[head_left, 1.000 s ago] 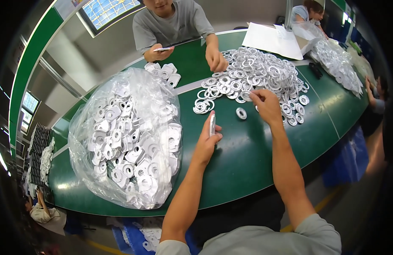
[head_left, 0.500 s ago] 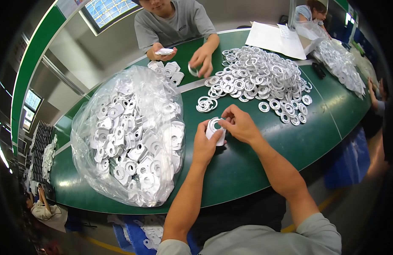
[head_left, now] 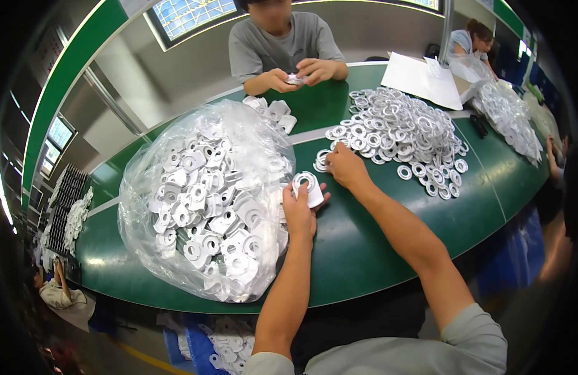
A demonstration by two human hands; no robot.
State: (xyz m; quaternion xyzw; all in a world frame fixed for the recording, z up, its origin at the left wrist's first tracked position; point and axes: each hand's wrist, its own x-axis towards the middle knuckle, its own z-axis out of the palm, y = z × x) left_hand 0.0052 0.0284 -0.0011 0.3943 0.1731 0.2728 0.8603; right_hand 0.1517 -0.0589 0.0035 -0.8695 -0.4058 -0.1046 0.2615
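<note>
My left hand [head_left: 301,209] is closed round a white plastic part [head_left: 314,195] with a rounded end and a round opening, held tilted just above the table. A ring shape shows round that opening. Farther off, my right hand [head_left: 348,167] has its fingers drawn together on a small cluster of white rings [head_left: 319,162]; its fingertips pinch at a ring on the cluster's right side and partly cover it. Left of my left hand stands a large clear plastic bag [head_left: 136,187] full of similar white parts [head_left: 204,200].
A heap of white rings [head_left: 401,125] spreads beyond my right hand on the green table [head_left: 364,250]. Across from me, a person's hands [head_left: 295,76] hold a white part, near several loose parts [head_left: 278,111]. White sheets [head_left: 420,78] and a black object [head_left: 478,125] lie behind the heap.
My right hand has left the white part and moved away to the ring cluster. The other person's hand has withdrawn from the rings to the part they hold. The whole view has shifted slightly.
</note>
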